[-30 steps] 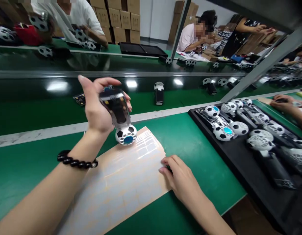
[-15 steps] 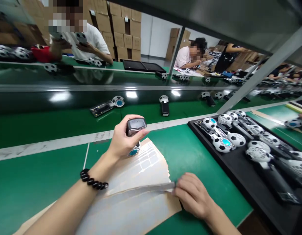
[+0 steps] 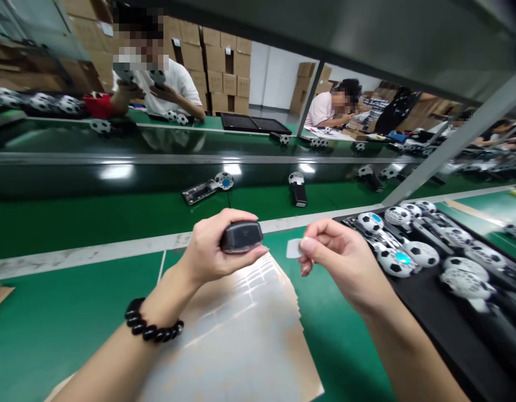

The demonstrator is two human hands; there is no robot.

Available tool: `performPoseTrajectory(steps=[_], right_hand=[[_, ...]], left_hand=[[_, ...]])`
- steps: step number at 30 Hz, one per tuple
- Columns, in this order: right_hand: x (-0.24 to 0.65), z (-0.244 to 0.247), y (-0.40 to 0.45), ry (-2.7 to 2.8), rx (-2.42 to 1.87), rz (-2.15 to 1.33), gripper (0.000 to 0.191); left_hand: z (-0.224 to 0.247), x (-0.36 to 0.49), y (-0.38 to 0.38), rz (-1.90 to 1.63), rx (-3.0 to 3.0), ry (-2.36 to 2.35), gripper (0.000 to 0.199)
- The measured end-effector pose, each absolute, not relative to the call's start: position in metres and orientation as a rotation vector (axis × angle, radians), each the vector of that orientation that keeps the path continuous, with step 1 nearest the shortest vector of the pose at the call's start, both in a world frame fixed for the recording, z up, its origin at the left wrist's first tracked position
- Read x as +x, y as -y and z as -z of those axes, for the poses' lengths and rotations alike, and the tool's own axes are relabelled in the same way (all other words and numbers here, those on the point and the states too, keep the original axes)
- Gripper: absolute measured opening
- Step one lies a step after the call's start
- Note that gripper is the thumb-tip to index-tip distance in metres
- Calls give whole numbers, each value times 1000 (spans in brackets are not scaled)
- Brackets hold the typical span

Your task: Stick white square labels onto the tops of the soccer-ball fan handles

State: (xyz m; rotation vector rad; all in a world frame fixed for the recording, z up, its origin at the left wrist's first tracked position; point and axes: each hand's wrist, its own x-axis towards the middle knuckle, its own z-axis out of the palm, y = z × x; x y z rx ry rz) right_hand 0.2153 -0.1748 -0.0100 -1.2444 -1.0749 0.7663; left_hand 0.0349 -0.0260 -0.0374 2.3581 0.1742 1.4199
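My left hand (image 3: 210, 248) is curled shut around a dark plastic handle (image 3: 241, 237), and my right hand (image 3: 345, 262) pinches a small white label (image 3: 295, 248), just beside the handle. Both hover over the label sheet (image 3: 237, 329), with the black tray (image 3: 450, 312) right of it. A weak pinch could drop or crease the label; a careless grip could let the handle slip.

Left hand (image 3: 218, 251) closed, fingers (image 3: 237, 219) wrapped over the top, wrist low. Right hand (image 3: 342, 259) raised just beside it, apart, in what looks like a thumb-index pinch; tips hard to see.
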Motion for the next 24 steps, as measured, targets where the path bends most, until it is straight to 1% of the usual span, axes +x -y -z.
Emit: performPoseTrajectory(steps=[3, 6, 24], right_hand=[[190, -19, 155, 1062, -1163, -903, 20], [174, -32, 144, 1078, -1166, -955, 20], [170, -33, 141, 1075, -1127, -1005, 17]], left_hand=[[23, 28, 27, -1488, 2519, -141, 30], [14, 22, 27, -1522, 2596, -153, 28], [8, 22, 29, -1490, 2600, -109, 28]])
